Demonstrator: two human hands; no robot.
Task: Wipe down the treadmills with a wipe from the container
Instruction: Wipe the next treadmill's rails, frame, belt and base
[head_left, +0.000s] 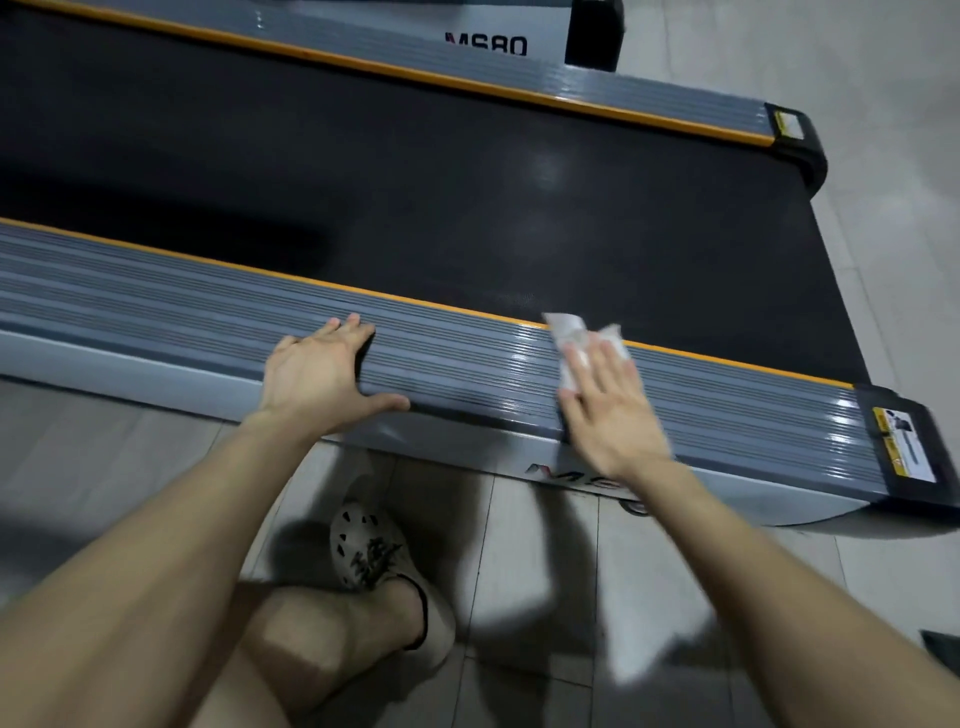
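Grey floor tiles (545, 545) lie nearest, with one foot in a perforated beige clog (374, 561) planted on them. Beyond it runs the treadmill's near side rail (182, 306), ribbed grey with an orange strip. Left hand (322, 374): fingers straight and spread, flat on the rail, thumb along its outer edge, holding nothing. Right hand (613, 415): fingers straight, pressing a white wipe (569, 332) onto the rail, toward its rear end. Behind lies the black belt (467, 208), then the far side rail (467, 73).
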